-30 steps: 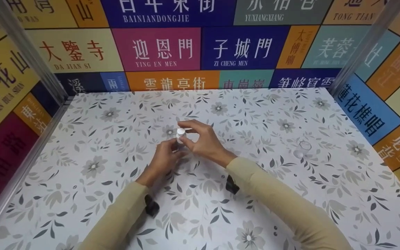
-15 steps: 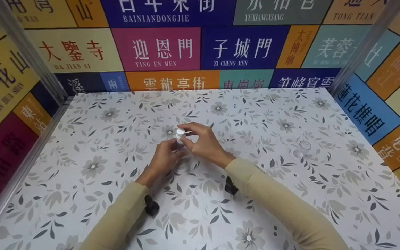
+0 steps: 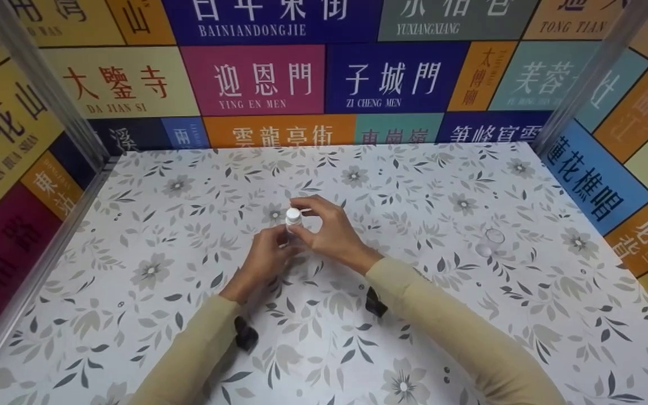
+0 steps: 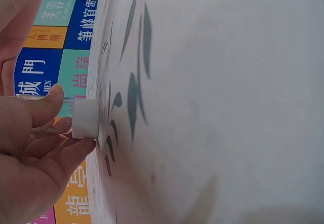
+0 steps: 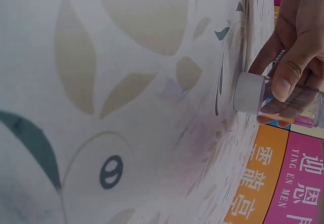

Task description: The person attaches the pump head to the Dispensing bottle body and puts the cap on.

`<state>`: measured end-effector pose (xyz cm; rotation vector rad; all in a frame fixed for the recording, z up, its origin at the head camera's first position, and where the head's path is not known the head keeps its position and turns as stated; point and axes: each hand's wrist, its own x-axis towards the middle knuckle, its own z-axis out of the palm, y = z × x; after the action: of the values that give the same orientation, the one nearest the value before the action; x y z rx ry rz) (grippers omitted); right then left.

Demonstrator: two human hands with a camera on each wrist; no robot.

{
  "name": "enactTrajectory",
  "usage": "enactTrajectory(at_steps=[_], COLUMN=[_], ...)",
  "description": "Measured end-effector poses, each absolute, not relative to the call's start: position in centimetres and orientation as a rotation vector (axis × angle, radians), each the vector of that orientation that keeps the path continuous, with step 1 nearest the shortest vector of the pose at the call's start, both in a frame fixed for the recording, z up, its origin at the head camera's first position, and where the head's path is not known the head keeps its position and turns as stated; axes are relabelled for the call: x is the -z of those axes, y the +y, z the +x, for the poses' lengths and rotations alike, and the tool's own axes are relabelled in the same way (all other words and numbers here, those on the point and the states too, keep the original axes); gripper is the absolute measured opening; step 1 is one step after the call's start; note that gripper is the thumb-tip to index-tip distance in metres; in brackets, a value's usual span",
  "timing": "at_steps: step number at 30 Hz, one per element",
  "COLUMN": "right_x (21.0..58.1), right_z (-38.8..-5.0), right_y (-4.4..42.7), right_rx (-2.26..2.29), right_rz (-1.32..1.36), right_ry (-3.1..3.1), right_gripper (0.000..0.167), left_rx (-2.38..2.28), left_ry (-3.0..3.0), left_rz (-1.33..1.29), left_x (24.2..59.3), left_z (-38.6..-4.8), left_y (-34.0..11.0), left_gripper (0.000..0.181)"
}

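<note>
A small bottle stands upright on the table between both hands. Its white cap [image 3: 293, 214] shows at the top, above a white neck part. Lower down, a clear body [image 5: 298, 100] meets a white base [image 4: 86, 118] close to the tabletop. My left hand [image 3: 268, 256] grips the clear part low down, its thumb and fingers round it just above the base. My right hand [image 3: 332, 230] curves its thumb and index finger round the white top from the right. A thin pale line shows beside the cap under the index finger; what it is cannot be told.
On the right of the table [image 3: 403, 185] lies or stands a small clear cup [image 3: 491, 242]. Flowers and leaves pattern the tabletop. Signboard-printed walls [image 3: 256, 79] rise behind it and at both sides, with clear corner posts [image 3: 594, 73].
My right thumb and index finger shift slightly about the white top, and more of the neck shows below the cap. My left hand and the clear cup stay in place.
</note>
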<state>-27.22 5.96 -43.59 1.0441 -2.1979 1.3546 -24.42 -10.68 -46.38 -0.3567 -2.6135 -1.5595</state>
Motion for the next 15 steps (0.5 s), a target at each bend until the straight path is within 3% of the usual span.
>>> enactTrajectory(at_steps=[15], right_x=[43.72], right_z=[-27.16], right_y=[5.94], right_rx=[-1.488], right_rz=[1.061], right_ry=[-2.147], right_gripper=[0.031], left_rx=[1.611], left_ry=[-2.623], left_rz=[-0.344], left_x=[46.45], left_z=[-24.6], left_y=[-10.71], left_gripper=[0.031])
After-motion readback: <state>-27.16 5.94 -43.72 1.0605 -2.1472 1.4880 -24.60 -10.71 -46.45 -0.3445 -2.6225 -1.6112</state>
